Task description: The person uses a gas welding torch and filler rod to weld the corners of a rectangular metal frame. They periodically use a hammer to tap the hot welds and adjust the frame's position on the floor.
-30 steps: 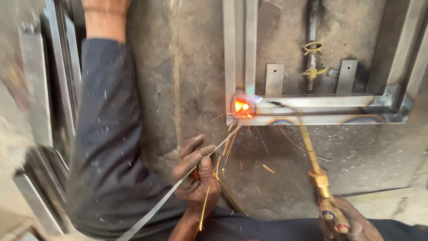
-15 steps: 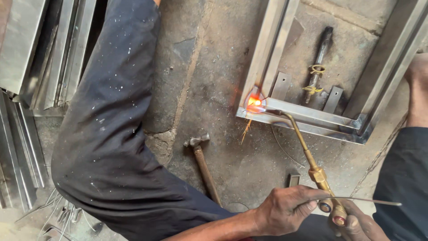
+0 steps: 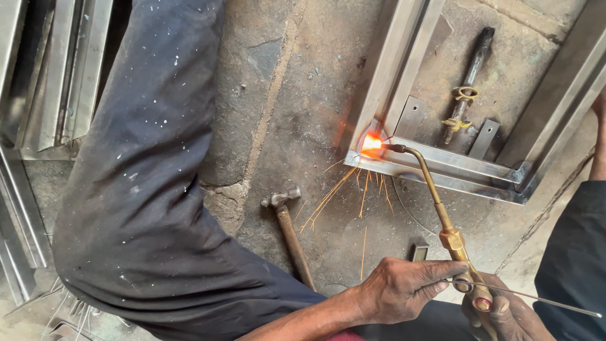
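Torch [image 3: 442, 218] in right hand's [image 3: 505, 312] grip; left hand [image 3: 404, 287] apparently touching it.

I see soft, even daylight with faint shadows, sharp focus throughout, and glare blooming at the torch flame [image 3: 372, 143].

Just one cam here, strapped on the person's head, looking steeply down at the stone floor [image 3: 297, 95] from close up, past a bent knee [image 3: 145, 208] toward the metal frame [image 3: 442, 167] at upper right. No second view to compare.
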